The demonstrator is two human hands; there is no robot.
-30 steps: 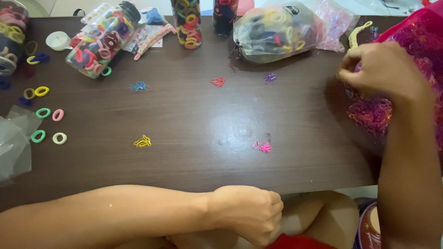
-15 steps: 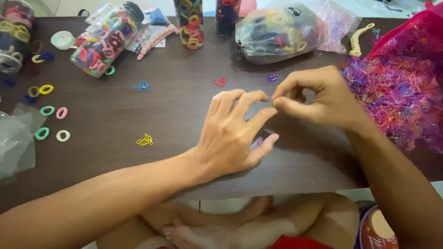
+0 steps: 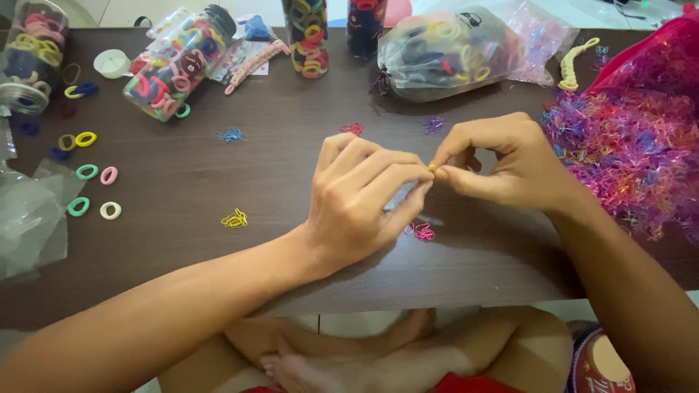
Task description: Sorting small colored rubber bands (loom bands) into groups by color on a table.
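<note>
Pinching 1 tiny yellow elastic band (image 3: pixel 432 167) between right hand (image 3: pixel 510 164) and left hand (image 3: pixel 360 200) fingertips (both closed on it), hovering above pink bands (image 3: pixel 421 231) on dark table (image 3: pixel 182 182).

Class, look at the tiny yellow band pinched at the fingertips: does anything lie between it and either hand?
Nothing visible does. The left hand and right hand meet fingertip to fingertip on the yellow band, above the table.
</note>
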